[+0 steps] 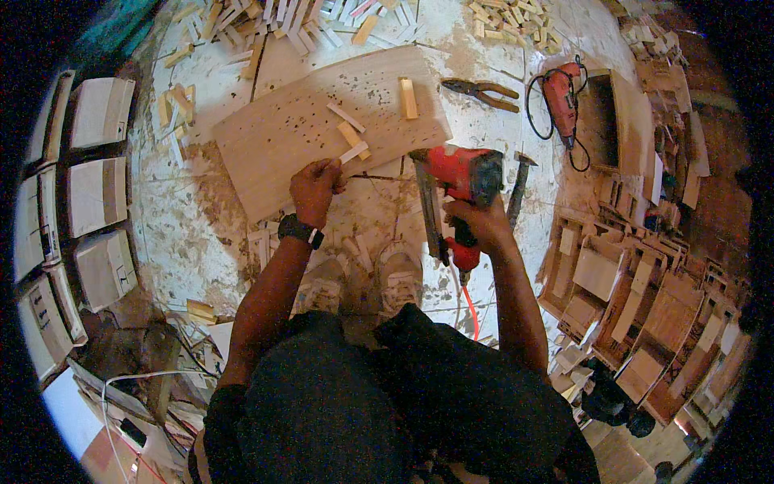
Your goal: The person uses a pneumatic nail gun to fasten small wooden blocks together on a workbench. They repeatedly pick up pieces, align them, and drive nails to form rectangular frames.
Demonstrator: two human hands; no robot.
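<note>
My left hand [316,189], with a dark watch on its wrist, pinches the near end of a thin pale wood strip [353,152]. That strip lies across a small yellowish wood block [348,134] on a flat plywood board [274,133]. Another thin strip [345,117] rests at the block's far end. Wrapped around the handle of a red and black pneumatic nail gun [461,166], my right hand [484,224] holds it at the board's near right corner. A red hose [471,310] runs from its base. One more wood block [409,98] sits on the board's right part.
Pliers [482,92] lie beyond the nail gun, and a hammer [518,189] lies right of it. A red corded power tool [562,101] is farther right. Wood offcuts [516,22] are piled at the back. Wooden boxes line the left [97,194] and right [601,266].
</note>
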